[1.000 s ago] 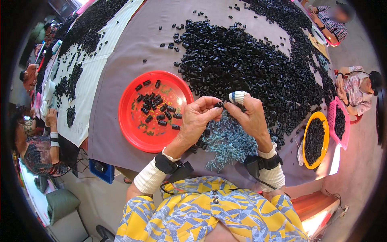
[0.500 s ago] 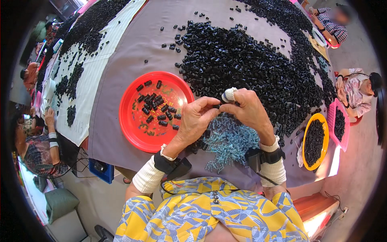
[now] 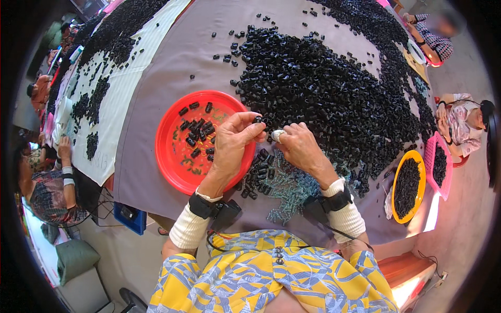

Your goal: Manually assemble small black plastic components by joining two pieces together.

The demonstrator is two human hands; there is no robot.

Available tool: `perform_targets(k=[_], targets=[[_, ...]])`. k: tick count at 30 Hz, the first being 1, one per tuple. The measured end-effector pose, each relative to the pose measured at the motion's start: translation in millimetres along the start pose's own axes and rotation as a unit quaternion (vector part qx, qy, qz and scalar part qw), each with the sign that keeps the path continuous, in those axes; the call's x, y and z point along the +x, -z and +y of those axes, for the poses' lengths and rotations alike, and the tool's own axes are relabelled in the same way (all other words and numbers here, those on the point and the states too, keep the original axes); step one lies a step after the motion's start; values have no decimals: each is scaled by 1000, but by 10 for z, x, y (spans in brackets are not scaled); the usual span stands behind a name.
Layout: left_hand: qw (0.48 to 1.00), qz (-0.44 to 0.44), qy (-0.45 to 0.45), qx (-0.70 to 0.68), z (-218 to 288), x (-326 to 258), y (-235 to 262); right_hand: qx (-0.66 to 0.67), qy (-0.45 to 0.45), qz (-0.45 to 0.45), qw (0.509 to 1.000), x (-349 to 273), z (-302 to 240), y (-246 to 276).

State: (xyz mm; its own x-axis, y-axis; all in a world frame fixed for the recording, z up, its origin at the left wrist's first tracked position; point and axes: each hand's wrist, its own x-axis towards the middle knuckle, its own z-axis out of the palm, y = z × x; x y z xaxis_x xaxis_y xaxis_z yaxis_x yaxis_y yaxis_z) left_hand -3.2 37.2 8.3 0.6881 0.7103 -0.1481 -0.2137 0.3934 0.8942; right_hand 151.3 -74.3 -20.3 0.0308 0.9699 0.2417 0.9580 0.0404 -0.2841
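Observation:
Between the thumb and fingers of my left hand point(image 3: 229, 143) is a small black cylindrical piece point(image 3: 258, 119), held over the right side of a red round tray point(image 3: 169, 169). Several similar black pieces point(image 3: 201, 128) lie in that tray. My right hand point(image 3: 305, 151) is closed just to the right, its fingers curled at the near edge of a large heap of black pieces point(image 3: 313, 78). A white wrap point(image 3: 278, 135) covers one of its fingertips; whatever the fingers grip is hidden. Below both hands lies a tangle of pale-blue coils point(image 3: 284, 195), with more black pieces point(image 3: 253, 180) beside it.
A yellow oval basket point(image 3: 400, 208) and a pink basket point(image 3: 431, 167), both with black parts, stand at the right edge of the grey-covered table point(image 3: 151, 125). White cloth point(image 3: 128, 94) with black pieces lies left. Other people point(image 3: 459, 125) sit around the table.
My hands have moved apart. The left has shifted left toward the tray with a black piece in its fingers; the right has moved slightly left and down, uncovering black pieces beside the coils.

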Motion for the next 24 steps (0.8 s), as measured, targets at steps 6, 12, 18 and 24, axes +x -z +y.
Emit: perform_targets(k=[6, 12, 18, 24], targets=[[1000, -14, 15, -15, -33, -15, -5, -82, 53, 27, 995, 161, -57, -157], [999, -8, 31, -7, -33, -25, 22, -23, 4, 11, 1000, 186, -32, -122], [999, -26, 20, 11, -82, -32, -51, 225, -122, 127, 958, 88, -97, 320], [997, -67, 2, 36, -127, -49, -180, 315, -138, 167, 924, 40, -151, 475]])
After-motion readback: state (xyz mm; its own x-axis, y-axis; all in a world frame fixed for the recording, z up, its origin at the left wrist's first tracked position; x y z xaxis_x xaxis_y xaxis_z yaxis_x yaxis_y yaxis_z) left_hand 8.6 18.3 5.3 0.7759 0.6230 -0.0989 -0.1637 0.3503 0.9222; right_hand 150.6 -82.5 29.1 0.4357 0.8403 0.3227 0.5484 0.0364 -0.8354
